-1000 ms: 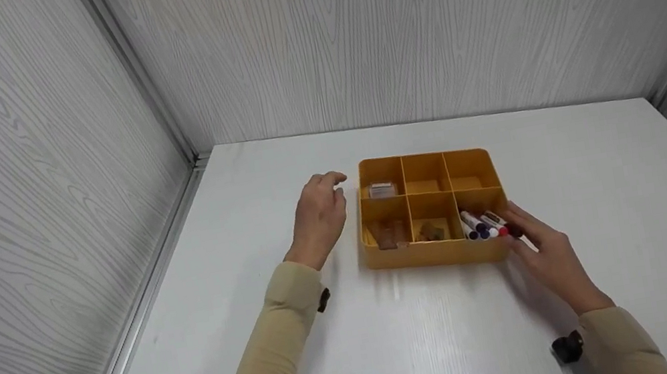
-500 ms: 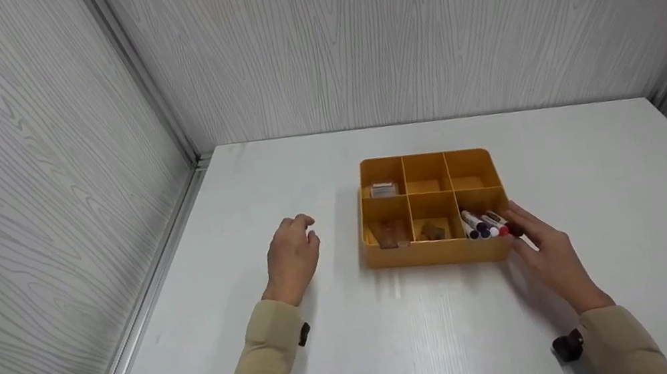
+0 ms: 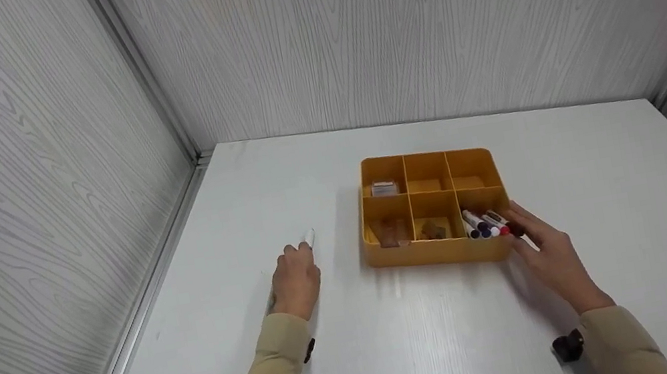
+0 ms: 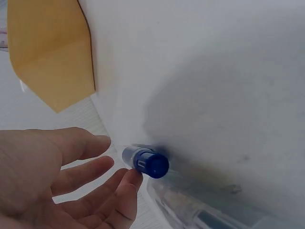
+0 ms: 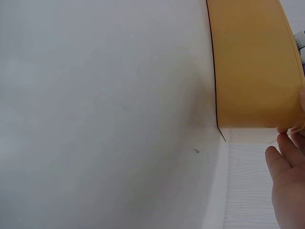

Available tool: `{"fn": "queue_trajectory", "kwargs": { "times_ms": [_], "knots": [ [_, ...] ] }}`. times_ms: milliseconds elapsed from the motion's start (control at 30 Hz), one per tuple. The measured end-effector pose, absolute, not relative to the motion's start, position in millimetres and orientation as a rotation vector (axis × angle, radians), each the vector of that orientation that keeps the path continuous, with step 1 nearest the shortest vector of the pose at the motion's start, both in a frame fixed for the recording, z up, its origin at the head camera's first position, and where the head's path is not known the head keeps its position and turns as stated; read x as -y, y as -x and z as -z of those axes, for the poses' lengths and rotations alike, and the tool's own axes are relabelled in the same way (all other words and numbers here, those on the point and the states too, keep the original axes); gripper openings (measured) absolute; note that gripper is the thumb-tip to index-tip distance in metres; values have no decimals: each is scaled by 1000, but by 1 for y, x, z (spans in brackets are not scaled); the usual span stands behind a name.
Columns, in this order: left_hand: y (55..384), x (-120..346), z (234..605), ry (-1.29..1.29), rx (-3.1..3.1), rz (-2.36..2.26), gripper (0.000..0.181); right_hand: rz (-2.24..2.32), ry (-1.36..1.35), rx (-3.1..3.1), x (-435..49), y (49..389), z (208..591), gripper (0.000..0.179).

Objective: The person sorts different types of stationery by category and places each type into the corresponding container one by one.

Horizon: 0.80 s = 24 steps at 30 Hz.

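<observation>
My left hand (image 3: 297,282) reaches down to a marker (image 3: 310,237) lying on the table left of the box. In the left wrist view the marker's blue cap (image 4: 156,164) points toward the camera; the fingertips are right at its barrel, with the thumb apart from it. My right hand (image 3: 548,256) holds the near right corner of a yellow six-compartment organizer box (image 3: 433,254), thumb at the front wall and fingers along the side. Several markers (image 3: 483,224) lie in its front right compartment, close to that hand.
Other compartments hold a small clear-and-white box (image 3: 384,188), clear brownish pieces (image 3: 390,233) and small brown bits (image 3: 432,231). Next to the marker is a transparent plastic item (image 4: 200,210), mostly hidden by my left hand in the head view. Panel walls (image 3: 389,35) enclose the table.
My left hand has moved away from the box, leftward and toward me, then lowered to the marker, whose white end now shows beyond the fingers. The right hand and box have stayed put.
</observation>
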State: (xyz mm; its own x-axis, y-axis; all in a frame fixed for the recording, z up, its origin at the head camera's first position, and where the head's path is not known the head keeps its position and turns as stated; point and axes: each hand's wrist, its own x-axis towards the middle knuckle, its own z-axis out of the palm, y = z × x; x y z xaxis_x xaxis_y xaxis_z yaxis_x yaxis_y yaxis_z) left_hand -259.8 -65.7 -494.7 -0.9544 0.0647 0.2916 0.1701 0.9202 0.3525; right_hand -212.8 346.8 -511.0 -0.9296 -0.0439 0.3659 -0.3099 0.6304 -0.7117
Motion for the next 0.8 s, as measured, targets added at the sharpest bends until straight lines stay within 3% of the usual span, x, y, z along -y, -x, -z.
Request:
{"fn": "queue_trajectory", "kwargs": {
  "times_ms": [800],
  "knots": [
    [258, 62, 505, 196, 2783, 653, 22, -1183, -255, 2571, -346, 213, 509, 52]
  ]
}}
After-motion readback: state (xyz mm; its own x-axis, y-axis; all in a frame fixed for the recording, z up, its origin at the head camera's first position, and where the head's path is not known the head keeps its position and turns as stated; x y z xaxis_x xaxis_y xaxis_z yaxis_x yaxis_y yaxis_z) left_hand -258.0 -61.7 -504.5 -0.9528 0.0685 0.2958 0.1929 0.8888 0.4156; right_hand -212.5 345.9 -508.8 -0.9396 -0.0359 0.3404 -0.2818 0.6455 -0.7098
